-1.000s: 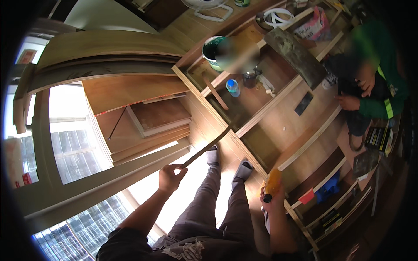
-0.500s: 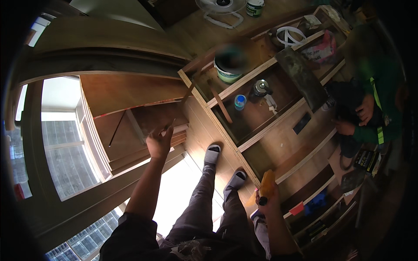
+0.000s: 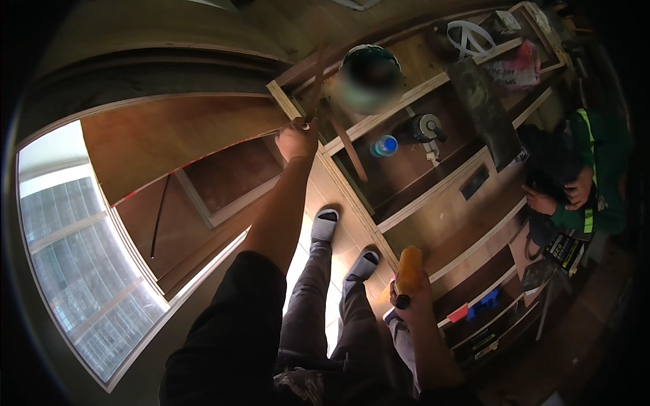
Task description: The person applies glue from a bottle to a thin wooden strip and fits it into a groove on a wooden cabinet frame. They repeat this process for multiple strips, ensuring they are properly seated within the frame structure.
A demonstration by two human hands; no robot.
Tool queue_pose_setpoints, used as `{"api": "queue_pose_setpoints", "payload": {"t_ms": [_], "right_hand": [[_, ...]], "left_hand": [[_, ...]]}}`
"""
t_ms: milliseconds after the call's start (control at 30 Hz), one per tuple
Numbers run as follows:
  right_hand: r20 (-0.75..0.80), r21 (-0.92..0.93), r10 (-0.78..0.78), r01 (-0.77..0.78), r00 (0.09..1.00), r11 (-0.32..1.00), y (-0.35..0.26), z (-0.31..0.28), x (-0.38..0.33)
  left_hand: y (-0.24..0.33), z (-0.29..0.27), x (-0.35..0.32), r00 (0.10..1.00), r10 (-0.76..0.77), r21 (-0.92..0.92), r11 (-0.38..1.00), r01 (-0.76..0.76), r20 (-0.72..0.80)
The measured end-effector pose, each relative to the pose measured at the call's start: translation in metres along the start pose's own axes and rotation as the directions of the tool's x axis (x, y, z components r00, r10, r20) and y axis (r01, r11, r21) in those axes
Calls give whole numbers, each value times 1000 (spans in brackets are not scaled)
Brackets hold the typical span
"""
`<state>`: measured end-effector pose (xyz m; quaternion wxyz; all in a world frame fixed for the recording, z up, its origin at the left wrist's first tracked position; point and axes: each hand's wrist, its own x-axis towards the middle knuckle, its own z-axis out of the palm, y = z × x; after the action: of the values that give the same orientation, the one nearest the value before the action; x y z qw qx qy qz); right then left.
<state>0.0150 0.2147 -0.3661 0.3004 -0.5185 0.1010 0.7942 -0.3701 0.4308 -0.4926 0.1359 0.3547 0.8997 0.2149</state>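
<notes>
Strip (image 3: 316, 93) farther right, in left hand (image 3: 296, 140)

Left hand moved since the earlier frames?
Yes, forward. Judged against the wooden frame, the left hand was well short of its left corner; now it overlaps the frame's edge near that corner in the picture.

Left head-worn fisheye looks down, hands (image 3: 298, 140) near, feet (image 3: 325, 227) farther

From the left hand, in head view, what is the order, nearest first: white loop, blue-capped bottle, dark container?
From the left hand:
1. Blue-capped bottle, rightward.
2. Dark container, right of bottle.
3. White loop, upper right.
</notes>
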Motion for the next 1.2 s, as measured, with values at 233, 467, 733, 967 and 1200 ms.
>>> {"api": "queue_pose_setpoints", "payload": {"t_ms": [233, 467, 733, 967, 1200], "right_hand": [[-64, -6, -22, 21, 998, 1000, 2, 14, 4], [-47, 14, -51, 52, 998, 999, 5, 8, 5], [-84, -55, -13, 8, 996, 998, -32, -39, 20], [-237, -195, 135, -183, 962, 963, -96, -116, 105], [-268, -189, 368, -423, 890, 886, -114, -177, 183]], "left_hand": [[39, 34, -48, 967, -58, -46, 996, 72, 248], [57, 57, -61, 915, -41, -57, 996, 69, 402], [19, 81, -82, 847, -135, -152, 958, 245, 514], [4, 109, -79, 662, -221, -383, 669, 638, 716], [21, 103, -80, 676, -267, -415, 620, 666, 687]]}}
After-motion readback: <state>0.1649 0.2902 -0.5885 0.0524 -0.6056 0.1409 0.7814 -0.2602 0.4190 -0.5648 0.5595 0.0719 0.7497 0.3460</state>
